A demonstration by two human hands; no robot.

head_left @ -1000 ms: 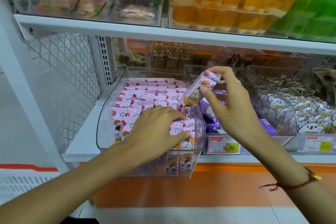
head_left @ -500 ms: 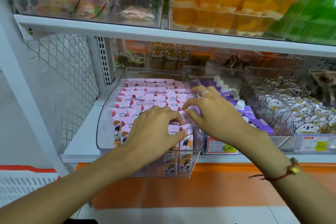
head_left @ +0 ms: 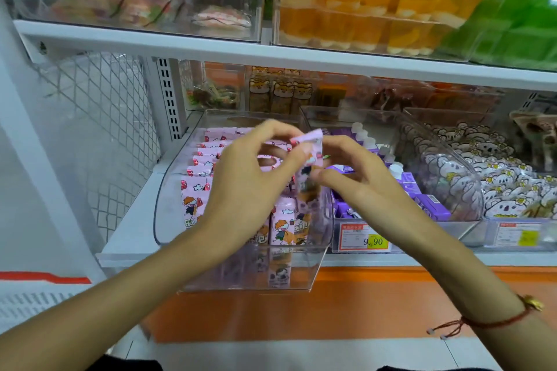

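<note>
A pink snack packet (head_left: 308, 159) with cartoon print stands upright in the air between my two hands, above the front right of a clear plastic bin (head_left: 168, 220). My left hand (head_left: 244, 187) pinches the packet's top left edge between curled index finger and thumb. From the right, my right hand (head_left: 358, 184) pinches it between thumb and fingers. The bin is filled with rows of the same pink packets (head_left: 196, 190) standing on end. The held packet is blurred.
The bin sits on a white shelf (head_left: 129, 232) and overhangs its front edge. Beside it on the right are a bin of purple cartons (head_left: 428, 205) and a bin of koala packets (head_left: 506, 178). Price tags (head_left: 363, 238) hang in front. A wire mesh panel (head_left: 99, 135) closes the left side.
Half a second ago both hands were pressed down among the packets in the bin. Now they have lifted, with one pink packet pinched between them above the bin.
</note>
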